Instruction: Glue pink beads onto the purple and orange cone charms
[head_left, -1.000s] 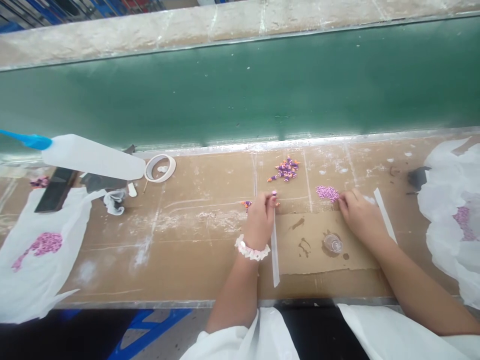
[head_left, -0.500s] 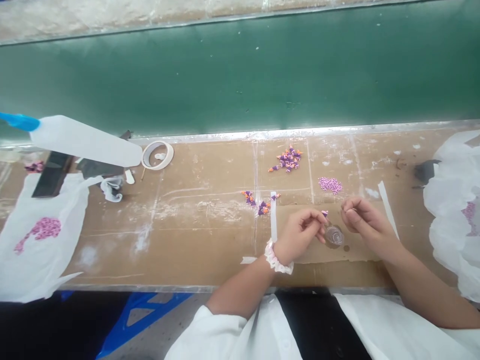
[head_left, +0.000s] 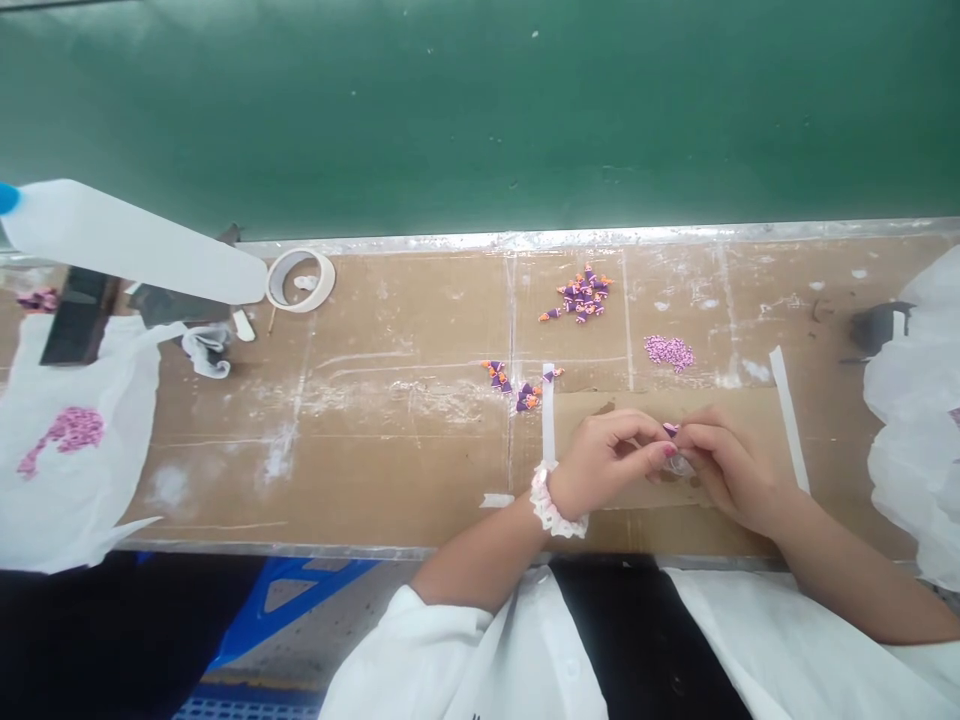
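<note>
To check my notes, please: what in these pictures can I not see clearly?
Head view only:
Clear cup: mostly hidden by the left hand and right hand.
Small purple piece: too small to show its shape.
White bottle: cut off by the left edge.
White sheet: cut off by the right edge.
Pink beads: too small to count.

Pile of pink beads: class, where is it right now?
In the head view, the pile of pink beads lies on the cardboard bench top, above the person's right hand and right of the purple-and-orange pieces.
</note>
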